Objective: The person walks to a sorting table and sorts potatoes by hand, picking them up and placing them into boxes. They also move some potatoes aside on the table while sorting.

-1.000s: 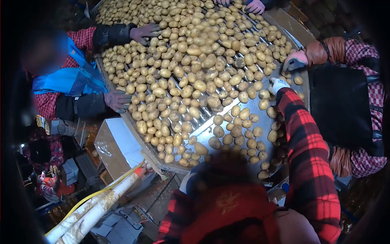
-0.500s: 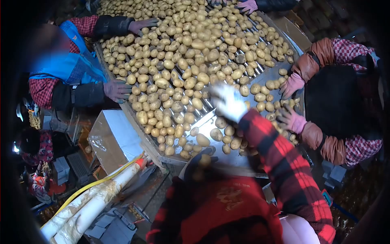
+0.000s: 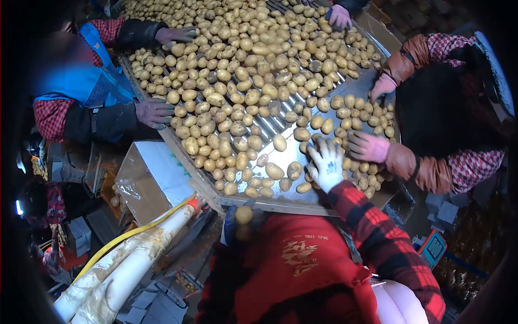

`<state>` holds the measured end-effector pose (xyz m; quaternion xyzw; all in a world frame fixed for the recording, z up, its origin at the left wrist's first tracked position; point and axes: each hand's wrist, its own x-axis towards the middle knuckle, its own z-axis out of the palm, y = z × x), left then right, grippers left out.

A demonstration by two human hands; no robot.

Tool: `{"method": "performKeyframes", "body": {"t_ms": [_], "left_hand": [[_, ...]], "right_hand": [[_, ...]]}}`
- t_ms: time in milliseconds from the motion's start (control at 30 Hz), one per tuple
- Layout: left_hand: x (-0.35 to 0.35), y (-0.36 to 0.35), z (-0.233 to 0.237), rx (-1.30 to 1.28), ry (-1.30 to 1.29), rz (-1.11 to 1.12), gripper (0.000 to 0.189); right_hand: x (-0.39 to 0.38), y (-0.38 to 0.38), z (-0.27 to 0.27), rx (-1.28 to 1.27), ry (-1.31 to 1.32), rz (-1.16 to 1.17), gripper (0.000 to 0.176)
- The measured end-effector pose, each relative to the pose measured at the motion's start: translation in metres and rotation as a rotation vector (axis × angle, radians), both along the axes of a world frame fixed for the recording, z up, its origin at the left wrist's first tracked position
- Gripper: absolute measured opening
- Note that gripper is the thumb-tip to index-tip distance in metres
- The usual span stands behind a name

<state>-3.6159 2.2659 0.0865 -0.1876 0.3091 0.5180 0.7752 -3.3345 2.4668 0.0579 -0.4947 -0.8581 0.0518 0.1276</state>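
Observation:
Several potatoes (image 3: 274,171) lie loose on the metal chute plate (image 3: 322,186) in front of me. My right hand (image 3: 326,166), in a white glove, rests among potatoes on this plate with its fingers spread. My left hand (image 3: 230,222), in a dark blue glove, is off the table's front edge beside my red apron (image 3: 299,254). A held potato (image 3: 244,215) shows in that hand, with another dimly visible below it. The left fingers are mostly in shadow.
Potatoes cover the roller table (image 3: 264,127) behind the plate. Co-workers' gloved hands lie at its left edge (image 3: 155,113), right side (image 3: 369,147) and far end (image 3: 339,17). A cardboard box (image 3: 141,181) and wrapped white pipes (image 3: 135,264) stand at left.
My right hand has come nearer and to the right, now on the potatoes. My left hand has moved left, off the table edge. The right co-worker's hands have shifted, and potatoes have moved.

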Motion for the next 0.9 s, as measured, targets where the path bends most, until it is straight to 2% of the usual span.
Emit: {"method": "performKeyframes", "body": {"t_ms": [33, 67, 133, 167, 200, 267, 300, 333, 400, 433, 467, 500, 533, 567, 600, 667, 700, 733, 767, 833, 900], "left_hand": [[-0.004, -0.003, -0.002, -0.005, -0.033, -0.005, 0.075], [-0.007, -0.006, -0.006, -0.010, -0.066, -0.011, 0.076], [-0.010, -0.009, -0.015, -0.052, -0.087, -0.036, 0.077], [-0.009, -0.008, -0.018, -0.092, -0.073, -0.051, 0.078], [-0.006, -0.003, -0.016, -0.130, -0.059, -0.062, 0.079], [0.003, 0.008, -0.001, -0.018, 0.044, -0.145, 0.083], [0.004, 0.010, 0.006, 0.037, 0.098, -0.188, 0.086], [0.003, 0.009, -0.001, 0.106, -0.003, -0.173, 0.086], [0.003, 0.010, -0.024, 0.247, -0.214, -0.131, 0.087], [0.005, 0.015, -0.022, 0.304, -0.330, -0.098, 0.082], [0.007, 0.015, -0.025, 0.500, 0.072, -0.181, 0.078], [0.008, 0.016, -0.031, 0.688, 0.481, -0.261, 0.074], [0.008, 0.017, -0.036, 0.705, 0.444, -0.245, 0.070], [0.007, 0.019, -0.040, 0.722, 0.405, -0.231, 0.066], [0.003, 0.019, -0.041, 0.555, -0.078, -0.123, 0.061], [0.001, 0.019, -0.044, 0.413, -0.277, -0.104, 0.055], [0.002, 0.019, -0.044, 0.452, -0.001, -0.194, 0.054], [0.003, 0.018, -0.044, 0.473, 0.131, -0.253, 0.054], [0.003, 0.016, -0.043, 0.490, 0.262, -0.317, 0.055], [0.005, 0.013, -0.037, 0.440, 0.159, -0.325, 0.059], [0.007, 0.009, -0.012, 0.253, -0.072, -0.230, 0.064]], "right_hand": [[-0.003, -0.013, 0.011, 0.096, -0.018, -0.027, 0.053], [-0.008, -0.018, 0.030, 0.065, 0.057, 0.102, 0.047], [-0.026, -0.036, 0.018, -0.064, 0.021, 0.285, 0.044], [-0.033, -0.036, 0.001, 0.006, 0.024, 0.335, 0.036], [-0.048, -0.031, -0.003, -0.007, -0.078, 0.255, 0.027], [-0.070, -0.015, -0.005, -0.172, -0.409, 0.176, 0.022], [-0.071, -0.010, 0.001, -0.207, -0.282, 0.184, 0.024], [-0.067, -0.005, 0.010, -0.323, -0.201, 0.152, 0.032], [-0.064, -0.015, 0.040, -0.620, 0.151, -0.072, 0.039], [-0.062, -0.029, 0.044, -0.729, 0.309, 0.045, 0.042], [-0.059, -0.042, 0.048, -0.859, 0.463, 0.158, 0.045], [-0.062, -0.060, 0.052, -0.735, 0.440, 0.276, 0.047], [-0.067, -0.070, 0.056, -0.608, 0.415, 0.391, 0.048], [-0.067, -0.071, 0.036, -0.480, 0.343, 0.396, 0.048], [-0.079, -0.057, 0.048, -0.458, 0.285, 0.319, 0.043], [-0.087, -0.037, 0.007, -0.216, 0.121, 0.306, 0.039], [-0.094, -0.031, -0.012, -0.289, 0.076, 0.311, 0.037], [-0.093, -0.022, -0.029, -0.317, 0.034, 0.373, 0.038], [-0.097, -0.012, -0.022, -0.738, 0.188, 0.166, 0.039], [-0.095, -0.006, 0.000, -1.262, 0.641, -0.068, 0.044], [-0.084, -0.015, 0.012, -1.541, 1.339, -0.166, 0.051]]}}
